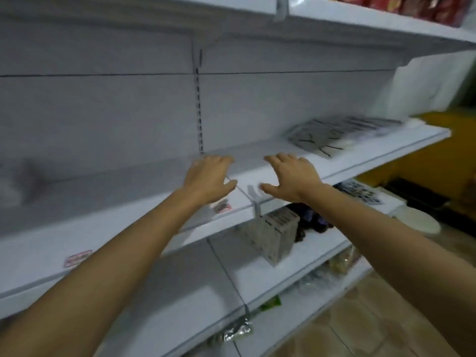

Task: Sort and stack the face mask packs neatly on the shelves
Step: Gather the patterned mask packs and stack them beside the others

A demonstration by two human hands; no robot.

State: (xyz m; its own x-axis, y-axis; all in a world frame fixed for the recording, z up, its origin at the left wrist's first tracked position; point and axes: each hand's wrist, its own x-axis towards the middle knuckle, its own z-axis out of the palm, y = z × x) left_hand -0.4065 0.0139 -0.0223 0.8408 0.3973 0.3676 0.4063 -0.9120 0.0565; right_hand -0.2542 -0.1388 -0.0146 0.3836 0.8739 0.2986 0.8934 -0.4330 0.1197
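Observation:
A row of flat grey face mask packs [332, 135] lies on the white middle shelf [373, 153], to the right. My left hand [208, 176] and my right hand [291, 176] reach out over the bare part of that shelf, palms down, fingers relaxed and spread, holding nothing. Both hands are well left of the packs. The picture is blurred by motion.
A white bag or sheet [422, 88] leans at the shelf's right end. On the lower shelf stand a grey slotted box [278, 235], dark packets [311, 220] and more flat packs [360, 193]. A top shelf holds red packets [412, 6]. Tiled floor [360, 318] lies at bottom right.

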